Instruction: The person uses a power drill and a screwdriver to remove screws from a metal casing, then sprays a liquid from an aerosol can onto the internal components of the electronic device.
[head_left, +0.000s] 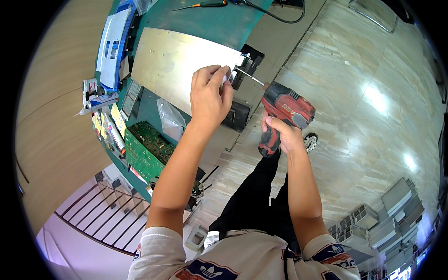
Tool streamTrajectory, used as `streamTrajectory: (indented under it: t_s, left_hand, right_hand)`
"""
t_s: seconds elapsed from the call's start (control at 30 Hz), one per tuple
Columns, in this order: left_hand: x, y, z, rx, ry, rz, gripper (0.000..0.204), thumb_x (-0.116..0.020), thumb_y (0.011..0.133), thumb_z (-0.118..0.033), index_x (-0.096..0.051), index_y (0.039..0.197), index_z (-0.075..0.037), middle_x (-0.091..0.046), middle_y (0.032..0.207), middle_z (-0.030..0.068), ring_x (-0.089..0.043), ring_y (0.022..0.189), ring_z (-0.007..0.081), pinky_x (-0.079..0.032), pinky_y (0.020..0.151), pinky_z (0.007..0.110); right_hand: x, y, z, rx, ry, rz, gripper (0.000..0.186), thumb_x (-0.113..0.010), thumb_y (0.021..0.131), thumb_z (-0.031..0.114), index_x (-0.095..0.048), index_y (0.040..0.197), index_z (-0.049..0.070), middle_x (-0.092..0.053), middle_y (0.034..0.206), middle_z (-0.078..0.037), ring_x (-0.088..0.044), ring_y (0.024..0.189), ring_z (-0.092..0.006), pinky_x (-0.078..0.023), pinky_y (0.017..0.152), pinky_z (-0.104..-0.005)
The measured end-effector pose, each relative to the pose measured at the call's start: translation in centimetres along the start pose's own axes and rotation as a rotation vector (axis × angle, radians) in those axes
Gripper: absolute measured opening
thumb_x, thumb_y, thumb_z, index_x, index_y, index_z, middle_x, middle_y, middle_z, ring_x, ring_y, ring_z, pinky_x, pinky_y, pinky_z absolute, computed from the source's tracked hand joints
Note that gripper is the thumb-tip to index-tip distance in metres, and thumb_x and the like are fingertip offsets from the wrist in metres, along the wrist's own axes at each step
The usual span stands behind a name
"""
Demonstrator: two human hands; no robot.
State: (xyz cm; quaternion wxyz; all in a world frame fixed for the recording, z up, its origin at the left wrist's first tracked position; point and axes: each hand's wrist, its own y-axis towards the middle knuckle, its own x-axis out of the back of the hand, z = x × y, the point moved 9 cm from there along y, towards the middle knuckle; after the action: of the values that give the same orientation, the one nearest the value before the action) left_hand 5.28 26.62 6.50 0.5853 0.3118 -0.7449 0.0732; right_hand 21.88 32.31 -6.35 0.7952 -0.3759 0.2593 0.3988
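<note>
Forearms rise from the lower edge, w/ a white printed shirt and black trousers below. Right hand [282,133] is wrapped tight round the grip of a red-and-black cordless power screwdriver [284,114]. Its thin steel bit [249,77] runs up and left toward the near right corner of a pale bare metal plate [182,67]. That long axis is a diagonal from the driver's nose to the plate corner. Left hand [210,95] is nearer that corner than the right; its fingers pinch together at the plate's right edge, approx. where the bit tip meets a black bracket [247,63]. What they pinch is too small to tell. Hands are apart, the bit spanning the gap between them.

Plate lies on a green-topped workbench [210,23]. At the bench's near left edge sit green circuit boards [147,149] and a clear plastic bag [170,119]. Along the left edge: a white-and-blue panel [112,46]. At the far edge: an orange-handled tool [200,5] and a black cable [280,18]. No containers w/ visible contents on the bench. Grey metal boxes [387,219] stand on the tiled floor, lower right.
</note>
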Motion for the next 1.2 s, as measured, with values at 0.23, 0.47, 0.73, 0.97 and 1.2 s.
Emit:
streamTrajectory:
  t_s: [0.23,0.47,0.73,0.97,1.2]
  left_hand:
    - [-0.5,0.4,-1.0,-0.005,0.008,-0.053,0.028,-0.076,0.077,-0.005,-0.073,0.105,-0.005,-0.065,0.104,0.0104,-0.06,0.097,0.0297,-0.05,0.084,0.04]
    - [-1.0,1.1,-2.1,-0.114,0.04,-0.171,0.021,-0.076,0.072,0.001,-0.071,0.092,-0.005,-0.066,0.094,0.0068,-0.061,0.085,0.0271,-0.051,0.074,0.037]
    - [-1.5,1.1,-1.9,-0.103,0.075,-0.252,0.02,-0.075,0.068,0.002,-0.066,0.083,-0.007,-0.064,0.09,0.0062,-0.061,0.085,0.0282,-0.05,0.072,0.039]
    - [-1.7,0.9,-2.3,-0.073,0.084,-0.265,0.022,-0.075,0.069,0.001,-0.065,0.086,-0.007,-0.064,0.092,0.0056,-0.06,0.088,0.0285,-0.049,0.076,0.04]
    - [0.4,0.3,-4.8,-0.28,0.026,-0.202,0.021,-0.076,0.071,0.0,-0.065,0.088,-0.007,-0.068,0.097,0.005,-0.063,0.093,0.0267,-0.049,0.075,0.038]
  right_hand:
    - [0.4,-0.3,-0.4,-0.028,0.021,-0.034,0.03,-0.071,0.081,0.01,-0.06,0.107,0.002,-0.064,0.088,-0.008,-0.059,0.069,-0.0195,-0.048,0.067,-0.0339]
    - [1.1,-0.4,-0.5,-0.057,0.06,-0.05,0.037,-0.069,0.08,0.007,-0.06,0.115,-0.001,-0.067,0.097,-0.013,-0.06,0.069,-0.0219,-0.049,0.064,-0.0358]
    - [0.7,-0.5,0.5,-0.058,0.046,-0.054,0.038,-0.069,0.081,0.006,-0.059,0.116,-0.001,-0.066,0.097,-0.014,-0.059,0.068,-0.0217,-0.049,0.063,-0.0355]
    - [1.0,-0.7,2.4,-0.049,-0.007,-0.058,0.039,-0.069,0.08,0.005,-0.058,0.117,-0.001,-0.066,0.096,-0.015,-0.059,0.067,-0.022,-0.049,0.061,-0.0353]
    - [2.4,-2.7,4.5,-0.064,-0.027,0.008,0.053,-0.071,0.076,0.006,-0.055,0.126,-0.003,-0.066,0.095,-0.017,-0.06,0.064,-0.0223,-0.05,0.058,-0.033]
